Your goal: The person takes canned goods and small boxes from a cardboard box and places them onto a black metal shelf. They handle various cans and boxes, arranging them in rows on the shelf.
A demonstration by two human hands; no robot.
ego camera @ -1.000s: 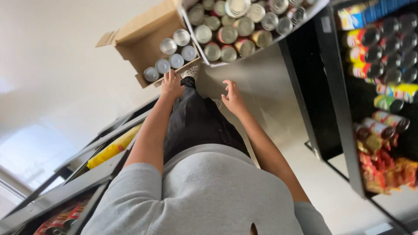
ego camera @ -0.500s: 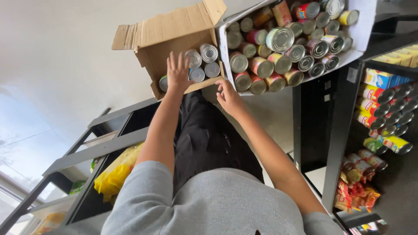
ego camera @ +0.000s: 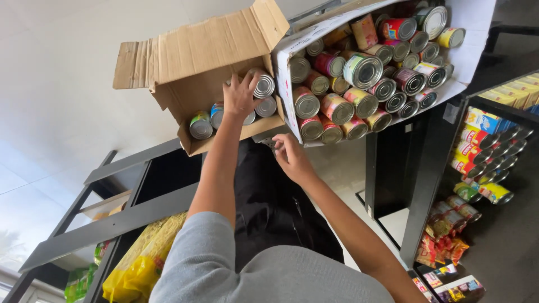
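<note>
Cans [ego camera: 264, 84] in cardboard box [ego camera: 191, 73]: L hand [ego camera: 240, 95] spread on them, R hand [ego camera: 289, 157] grips box bottom

Near the frame's upper middle, a silver-lidded can [ego camera: 261, 85] lay on its side in my open brown cardboard box [ego camera: 185, 67], lid end facing me, touching another can [ego camera: 266, 106] just below it; three more cans [ego camera: 201, 124] lay lower left in the box, their labels coloured

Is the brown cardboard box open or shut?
Open: the cardboard box has its flaps spread, cans show inside, and the left hand reaches in.
</note>
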